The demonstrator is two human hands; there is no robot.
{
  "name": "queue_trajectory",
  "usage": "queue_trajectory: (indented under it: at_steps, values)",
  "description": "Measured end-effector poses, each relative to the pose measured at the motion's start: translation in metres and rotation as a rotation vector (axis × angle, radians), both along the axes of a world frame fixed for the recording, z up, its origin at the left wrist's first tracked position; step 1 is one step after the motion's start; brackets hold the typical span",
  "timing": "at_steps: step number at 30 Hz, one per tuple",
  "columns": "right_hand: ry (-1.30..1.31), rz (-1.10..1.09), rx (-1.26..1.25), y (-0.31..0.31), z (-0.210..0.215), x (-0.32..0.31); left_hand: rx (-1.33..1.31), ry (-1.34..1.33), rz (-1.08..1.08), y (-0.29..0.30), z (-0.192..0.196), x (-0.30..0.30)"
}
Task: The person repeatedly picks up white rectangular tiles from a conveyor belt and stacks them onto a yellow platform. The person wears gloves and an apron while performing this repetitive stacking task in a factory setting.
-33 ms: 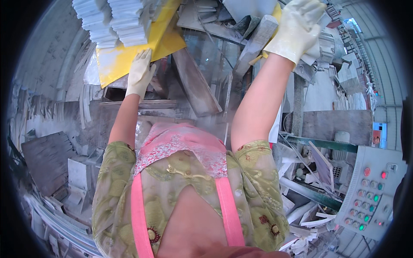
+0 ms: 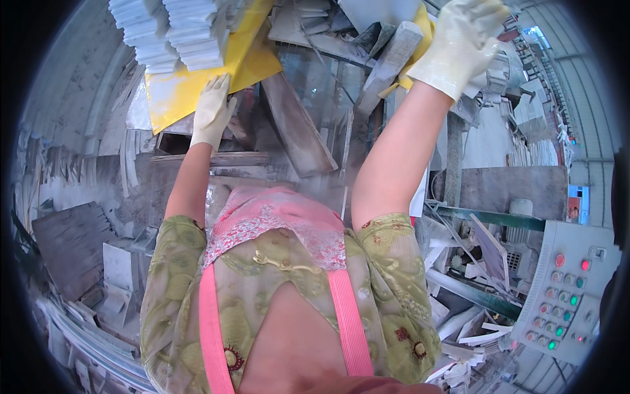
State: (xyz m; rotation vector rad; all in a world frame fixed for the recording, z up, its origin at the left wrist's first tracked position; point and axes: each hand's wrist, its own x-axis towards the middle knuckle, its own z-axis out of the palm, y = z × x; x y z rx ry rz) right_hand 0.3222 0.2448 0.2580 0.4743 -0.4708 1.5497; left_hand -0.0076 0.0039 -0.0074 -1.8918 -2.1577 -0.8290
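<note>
We see a bright yellow sheet (image 2: 252, 71), dusted whitish on its left part, one corner pointing toward us. On it stand white slabs (image 2: 193, 33), thin and flat, piled in uneven stacks with ragged edges. Further right we see a second yellow piece (image 2: 423, 34), partly hidden; its material we cannot tell.

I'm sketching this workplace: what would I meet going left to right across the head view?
Brown board → leftmost white slab stack → gloved left hand → slanting wooden plank → gloved right hand → grey control panel.
</note>
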Motion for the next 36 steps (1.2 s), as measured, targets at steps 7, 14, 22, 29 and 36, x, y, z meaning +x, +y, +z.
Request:
queue_trajectory:
  at_steps: [7,14,22,29,36]
  values:
    - [0.103,-0.074,0.152,-0.065,0.06,-0.013,0.077,0.048,-0.021,0.003,-0.017,-0.008]
    - [0.141,-0.075,-0.106,-0.038,0.004,-0.029,0.435,-0.249,0.024,0.033,0.049,0.008]
    - [0.026,0.114,-0.575,-0.006,-0.128,-0.068,1.051,-0.121,-0.623,0.046,0.293,0.255]
    - [-0.148,0.125,-0.801,-0.046,-0.198,-0.067,0.977,0.383,-1.034,0.085,0.32,0.304]
    - [-0.081,0.155,-0.626,-0.015,-0.165,-0.058,1.046,0.259,-0.84,0.111,0.327,0.292]
